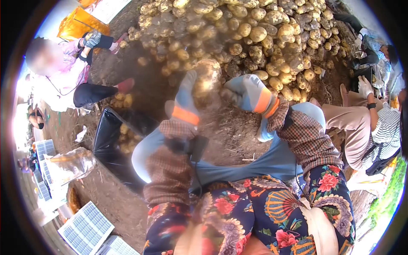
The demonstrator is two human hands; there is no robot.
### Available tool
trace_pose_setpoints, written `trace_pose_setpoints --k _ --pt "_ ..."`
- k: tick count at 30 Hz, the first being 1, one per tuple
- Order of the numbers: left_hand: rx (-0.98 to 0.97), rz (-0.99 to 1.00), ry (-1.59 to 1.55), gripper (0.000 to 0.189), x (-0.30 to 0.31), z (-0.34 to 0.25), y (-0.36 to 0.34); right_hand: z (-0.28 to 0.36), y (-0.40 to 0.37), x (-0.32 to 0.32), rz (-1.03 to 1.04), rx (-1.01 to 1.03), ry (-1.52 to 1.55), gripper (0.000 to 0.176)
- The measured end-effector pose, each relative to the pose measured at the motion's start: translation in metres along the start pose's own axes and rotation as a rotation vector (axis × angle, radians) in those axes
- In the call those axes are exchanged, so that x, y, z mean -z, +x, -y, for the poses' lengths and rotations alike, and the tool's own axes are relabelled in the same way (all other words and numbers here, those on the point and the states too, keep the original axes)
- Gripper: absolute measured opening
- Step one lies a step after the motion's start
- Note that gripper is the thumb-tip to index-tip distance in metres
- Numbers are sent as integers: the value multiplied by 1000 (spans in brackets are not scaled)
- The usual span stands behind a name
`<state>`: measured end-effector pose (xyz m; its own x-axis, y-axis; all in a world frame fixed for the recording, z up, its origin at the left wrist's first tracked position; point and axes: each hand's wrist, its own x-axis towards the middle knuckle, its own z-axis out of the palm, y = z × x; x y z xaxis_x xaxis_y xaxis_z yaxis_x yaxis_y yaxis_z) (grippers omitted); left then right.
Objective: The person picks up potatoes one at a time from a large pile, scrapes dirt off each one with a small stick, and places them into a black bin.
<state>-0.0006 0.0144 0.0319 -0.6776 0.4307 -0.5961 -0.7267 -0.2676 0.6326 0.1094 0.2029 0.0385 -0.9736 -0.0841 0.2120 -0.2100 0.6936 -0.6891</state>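
Note:
My left hand [183, 94], in a grey-blue glove with an orange cuff, has its fingers stretched toward the pile and its thumb apart. Right beside those fingertips is a large pale potato [207, 73], blurred. My right hand [248, 91], gloved alike and soil-stained at the fingertips, is curled inward at the near edge of the potato pile [272, 46]; what its fingers close on is hidden. To the left of my left arm, a black plastic container [108, 134] holds several potatoes [128, 138].
A person in pink [63, 76] sits at the left, and another in a striped top [384, 127] at the right. White slotted crates [87, 227] and a clear plastic sack [74, 163] lie at lower left. An orange sack [78, 23] is at upper left. Bare soil [231, 146] lies before me.

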Motion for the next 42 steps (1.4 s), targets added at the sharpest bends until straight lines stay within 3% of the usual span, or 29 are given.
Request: trace_pose_setpoints --k 3,6,9,12,15,18,19,22,25,28,31,34,38,39,40,42 --pt "-1 54 -19 44 -15 -3 -23 10 -3 2 74 22 -43 27" --pt "44 98 -45 39 -10 4 -19 11 -4 4 196 -47 -62 11" --pt "47 61 -25 39 -13 6 -19 5 -7 5 150 19 -25 9" --pt "100 172 -69 39 -8 9 -19 2 -8 11 184 107 -101 10" --pt "6 81 -110 40 -8 14 -8 3 -10 23 231 -35 188 19" --pt "-131 9 -90 39 -4 11 0 -14 -9 15 -77 -123 440 32" --pt "16 108 -69 38 -12 -1 -19 -6 -7 28 -102 -136 355 39" --pt "-124 184 5 39 -5 7 -9 -10 -3 26 -106 -167 303 41" --pt "-119 264 -33 48 -12 5 -24 6 2 22 -194 -190 252 38" --pt "-378 299 350 71 -2 6 -15 11 5 16 -209 -335 219 33" --pt "-434 248 409 80 -1 9 -14 4 7 5 -120 -299 174 30" --pt "-430 189 418 90 5 6 -6 12 2 5 -19 -98 -19 29" --pt "-432 286 434 91 0 6 -7 4 10 21 -144 -227 221 25" --pt "-447 290 461 90 -5 7 -9 4 13 26 -236 -171 110 24" --pt "-465 294 489 89 -8 9 -10 6 13 25 -182 -129 64 23" --pt "-619 101 839 90 -11 15 -7 13 10 21 -79 -42 -24 23"
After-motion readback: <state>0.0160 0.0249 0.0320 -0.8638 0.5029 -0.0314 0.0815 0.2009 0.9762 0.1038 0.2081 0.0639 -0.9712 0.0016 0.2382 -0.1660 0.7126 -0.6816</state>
